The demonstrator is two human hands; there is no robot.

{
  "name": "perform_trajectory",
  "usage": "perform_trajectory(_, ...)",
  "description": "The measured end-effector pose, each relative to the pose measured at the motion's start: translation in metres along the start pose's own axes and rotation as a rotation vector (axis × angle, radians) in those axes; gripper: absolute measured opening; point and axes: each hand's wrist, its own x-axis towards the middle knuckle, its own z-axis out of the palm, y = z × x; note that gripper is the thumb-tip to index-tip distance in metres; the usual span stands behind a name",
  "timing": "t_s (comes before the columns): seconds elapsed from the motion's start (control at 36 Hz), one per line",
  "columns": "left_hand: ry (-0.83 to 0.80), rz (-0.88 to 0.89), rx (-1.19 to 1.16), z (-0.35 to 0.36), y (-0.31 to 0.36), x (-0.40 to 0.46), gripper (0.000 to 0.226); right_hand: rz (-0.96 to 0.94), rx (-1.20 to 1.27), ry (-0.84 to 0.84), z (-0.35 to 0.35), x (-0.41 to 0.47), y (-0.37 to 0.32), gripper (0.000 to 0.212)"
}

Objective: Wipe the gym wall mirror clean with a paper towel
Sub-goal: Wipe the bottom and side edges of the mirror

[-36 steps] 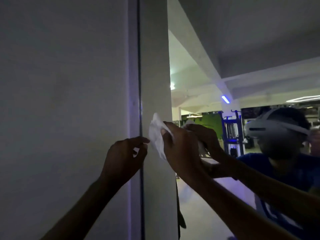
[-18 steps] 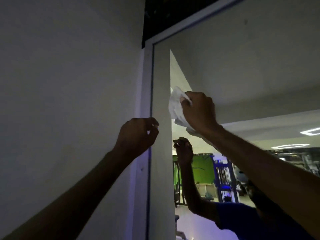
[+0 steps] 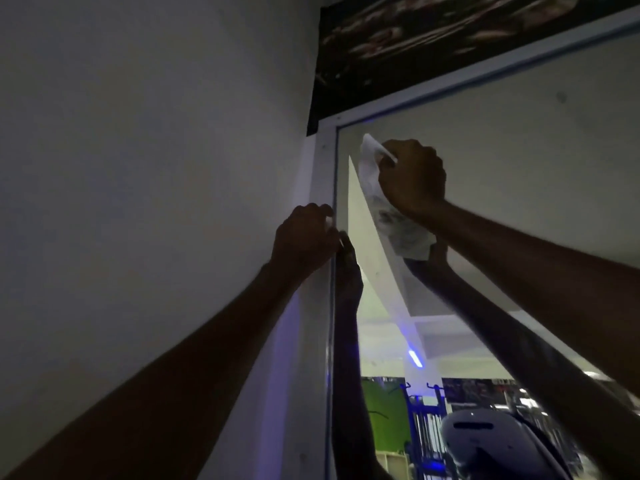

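Nearest to me, on the left, my left hand (image 3: pixel 304 233) rested with curled fingers against the white frame (image 3: pixel 320 188) at the mirror's left edge, and I could not tell whether it held anything. Farther up and to the right, my right hand (image 3: pixel 412 178) gripped the crumpled paper towel (image 3: pixel 372 157), pressing it onto the mirror (image 3: pixel 519 161) near its top left corner. Beyond that, above the frame's top rail, a dark poster (image 3: pixel 415 39) hung on the white wall (image 3: pixel 156 116).
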Motion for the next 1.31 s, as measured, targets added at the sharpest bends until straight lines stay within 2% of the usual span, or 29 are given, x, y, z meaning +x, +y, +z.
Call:
perform_trajectory(0.06,-0.027,-0.005,0.010,0.005,-0.008,0.018,0.083,-0.098,0.042,0.088,0.018,0.023,-0.002,0.029)
perform_trajectory(0.14,-0.045,-0.111,-0.028,0.017,-0.020,0.043,0.100,-0.240,0.107,0.189,0.049,0.061,-0.013,0.029)
perform_trajectory(0.17,-0.072,-0.156,-0.082,0.024,-0.024,0.049,0.098,-0.261,0.099,0.142,0.062,0.072,-0.016,0.029)
perform_trajectory(0.19,-0.104,-0.180,-0.138,0.033,-0.028,0.052,0.092,-0.281,0.059,0.026,0.080,0.084,-0.017,0.028)
perform_trajectory(0.25,-0.082,-0.195,-0.236,0.050,-0.033,0.053,0.084,-0.327,-0.166,-0.332,0.115,0.092,-0.020,0.034)
perform_trajectory(0.28,-0.044,-0.192,-0.255,0.057,-0.033,0.052,0.082,-0.344,-0.299,-0.449,0.132,0.093,-0.018,0.039)
perform_trajectory(0.36,0.018,-0.194,-0.212,0.068,-0.034,0.053,0.080,-0.363,-0.450,-0.470,0.162,0.102,-0.013,0.058)
perform_trajectory(0.44,0.022,-0.184,-0.221,0.070,-0.037,0.055,0.078,-0.349,-0.546,-0.505,0.169,0.127,-0.014,0.055)
perform_trajectory(0.5,0.033,-0.169,-0.208,0.071,-0.038,0.054,0.078,-0.281,-0.545,-0.519,0.171,0.138,-0.014,0.057)
perform_trajectory(0.56,0.039,-0.168,-0.171,0.070,-0.038,0.053,0.087,-0.263,-0.539,-0.522,0.174,0.138,-0.014,0.059)
perform_trajectory(0.61,0.044,-0.182,-0.172,0.069,-0.037,0.052,0.092,-0.294,-0.535,-0.531,0.175,0.132,-0.013,0.059)
perform_trajectory(0.69,0.050,-0.198,-0.141,0.070,-0.038,0.051,0.080,-0.355,-0.547,-0.566,0.167,0.118,-0.013,0.057)
perform_trajectory(0.75,0.054,-0.226,-0.126,0.069,-0.035,0.050,0.080,-0.395,-0.553,-0.600,0.159,0.103,-0.015,0.056)
perform_trajectory(0.83,0.043,-0.275,-0.220,0.070,-0.029,0.040,0.081,-0.498,-0.579,-0.638,0.141,0.071,-0.021,0.054)
perform_trajectory(0.94,0.217,-0.166,-0.148,0.086,-0.039,0.010,0.093,-0.651,-0.590,-0.631,0.121,0.024,-0.015,0.053)
perform_trajectory(1.08,0.220,-0.125,-0.025,0.100,-0.047,-0.051,0.091,-0.625,-0.506,-0.643,0.097,-0.035,-0.020,0.052)
perform_trajectory(1.14,0.218,-0.125,-0.084,0.097,-0.041,-0.080,0.092,-0.636,-0.495,-0.684,0.086,-0.061,-0.024,0.067)
perform_trajectory(1.22,0.109,-0.151,-0.141,0.084,-0.031,-0.116,0.102,-0.649,-0.432,-0.731,0.077,-0.086,-0.025,0.095)
perform_trajectory(1.31,0.007,-0.165,-0.122,0.075,-0.028,-0.146,0.110,-0.547,-0.411,-0.660,0.067,-0.090,-0.020,0.094)
